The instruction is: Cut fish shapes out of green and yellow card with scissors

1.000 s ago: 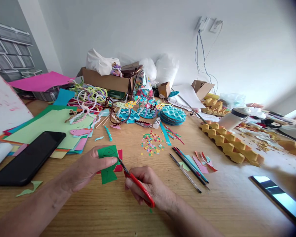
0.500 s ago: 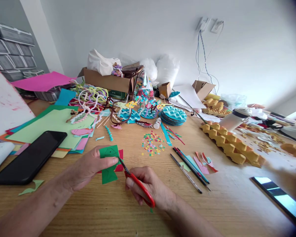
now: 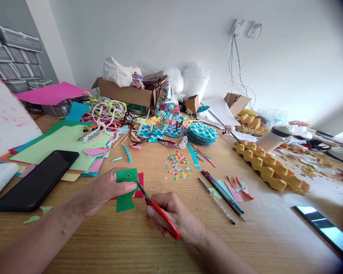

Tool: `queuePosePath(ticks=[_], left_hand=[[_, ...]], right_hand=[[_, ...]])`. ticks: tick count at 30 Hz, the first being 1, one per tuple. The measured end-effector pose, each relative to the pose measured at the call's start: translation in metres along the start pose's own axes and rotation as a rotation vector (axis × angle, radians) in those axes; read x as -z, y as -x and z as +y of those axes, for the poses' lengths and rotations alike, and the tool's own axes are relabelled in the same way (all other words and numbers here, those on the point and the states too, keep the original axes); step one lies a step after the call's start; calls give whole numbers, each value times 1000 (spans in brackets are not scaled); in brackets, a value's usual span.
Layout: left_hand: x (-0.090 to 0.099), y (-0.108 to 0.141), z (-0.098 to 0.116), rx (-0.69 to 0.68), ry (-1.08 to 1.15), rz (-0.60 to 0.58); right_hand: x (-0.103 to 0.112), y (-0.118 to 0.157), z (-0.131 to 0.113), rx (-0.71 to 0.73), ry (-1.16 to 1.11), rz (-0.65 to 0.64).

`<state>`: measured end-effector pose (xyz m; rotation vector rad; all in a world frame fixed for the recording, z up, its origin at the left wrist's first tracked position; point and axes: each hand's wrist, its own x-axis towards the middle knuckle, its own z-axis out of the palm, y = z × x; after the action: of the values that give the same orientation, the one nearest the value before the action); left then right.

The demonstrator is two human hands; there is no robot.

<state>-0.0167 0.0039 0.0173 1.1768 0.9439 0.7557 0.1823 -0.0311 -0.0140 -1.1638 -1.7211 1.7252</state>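
Observation:
My left hand [image 3: 111,188] is closed on a piece of green paper [image 3: 126,203] with fish shapes drawn on it in dark lines, thumb on top. My right hand [image 3: 171,215] grips red-handled scissors [image 3: 165,219], whose blades meet the green paper's right edge beside my left thumb. Red paper [image 3: 140,182] shows on the table side of the green piece; whether it is held too, I cannot tell. A small green scrap [image 3: 176,242] lies below the scissors.
Round paper confetti [image 3: 177,165] lies ahead of my hands. Pencils [image 3: 221,192] and paper offcuts [image 3: 238,188] are to the right, near a yellow egg tray [image 3: 270,167]. A black phone [image 3: 36,180] lies left by stacked coloured paper [image 3: 57,142]. Another phone [image 3: 326,230] is far right.
The lower part of the green paper has shifted slightly left. Both hands hold nearly the same place, and the whole view has moved a little.

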Motion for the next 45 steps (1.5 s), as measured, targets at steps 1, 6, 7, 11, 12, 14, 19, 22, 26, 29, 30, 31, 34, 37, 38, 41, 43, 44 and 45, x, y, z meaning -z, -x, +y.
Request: queuePosePath(ticks=[1, 6, 7, 11, 12, 14, 19, 22, 26, 29, 30, 31, 34, 37, 38, 41, 43, 44, 45], left_hand=[[1, 0, 0, -10, -6, -8], [5, 1, 0, -24, -57, -15], [5, 1, 0, -25, -62, -11], [6, 1, 1, -19, -51, 19], [6, 1, 2, -15, -47, 27], [5, 1, 3, -6, -38, 37], [2, 1, 5, 13, -2, 47], [-3, 1, 4, 3, 80, 76], [-11, 0, 1, 17, 193, 90], [-14, 1, -2, 17, 223, 95], [-15, 1, -3, 11, 231, 92], [-16, 1, -3, 4, 239, 90], [-17, 0, -5, 3, 260, 90], [-15, 0, -7, 33, 284, 79], [-15, 0, -8, 40, 288, 72], [-13, 0, -10, 43, 281, 55], [-14, 0, -10, 44, 267, 55], [-14, 0, -10, 46, 260, 59], [-15, 0, -10, 51, 253, 64]], right_hand=[[0, 0, -1, 3, 19, 4], [1, 1, -4, 28, 125, 12], [1, 1, -4, 32, 134, 13], [2, 1, -4, 48, 129, 20], [2, 1, -4, 50, 123, 21], [2, 1, -3, 47, 112, 19], [2, 0, -3, 9, 74, 10], [0, -1, -4, 0, 23, 20], [-2, -2, -6, 9, -32, 25], [-3, -3, -5, 11, -70, 23], [-3, -4, -4, 15, -85, 23], [-3, -4, -3, 19, -99, 21], [-3, -4, -2, 24, -129, 22], [-3, -4, -2, 22, -164, -5], [-2, -4, -2, 24, -180, -20], [-2, -5, 0, 25, -208, -42], [-2, -5, 2, 23, -207, -36], [-2, -5, 3, 26, -206, -33], [-2, -6, 3, 29, -205, -29]])
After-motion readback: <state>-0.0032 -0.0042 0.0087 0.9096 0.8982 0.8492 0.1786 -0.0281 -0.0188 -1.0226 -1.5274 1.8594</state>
